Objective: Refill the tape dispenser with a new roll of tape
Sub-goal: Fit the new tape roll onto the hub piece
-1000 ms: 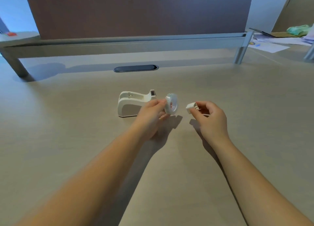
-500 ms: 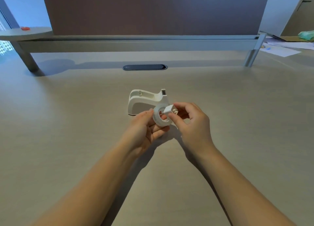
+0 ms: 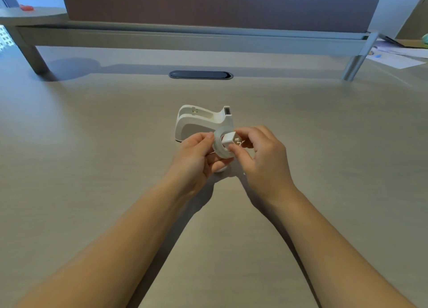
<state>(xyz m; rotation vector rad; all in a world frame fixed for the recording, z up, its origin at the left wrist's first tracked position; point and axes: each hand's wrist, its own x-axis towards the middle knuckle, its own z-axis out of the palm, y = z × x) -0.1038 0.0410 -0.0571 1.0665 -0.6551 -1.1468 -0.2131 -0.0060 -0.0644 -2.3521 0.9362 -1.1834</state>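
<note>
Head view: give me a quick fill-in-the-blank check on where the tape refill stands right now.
1. The tape roll is held in the ____ hand.
2. The right hand pushes a small white ____ into the roll's centre hole.
3. The dispenser stands on the desk, its cradle ____ of tape.

Missing words: left; hub; empty

Pale wood-grain desk (image 3: 92, 168) with white tape dispenser (image 3: 199, 122) upright, papers (image 3: 398, 57) far right.

Dim, soft light w/ faint shadows under forearms; wide-angle bending at edges, slight blur.
</note>
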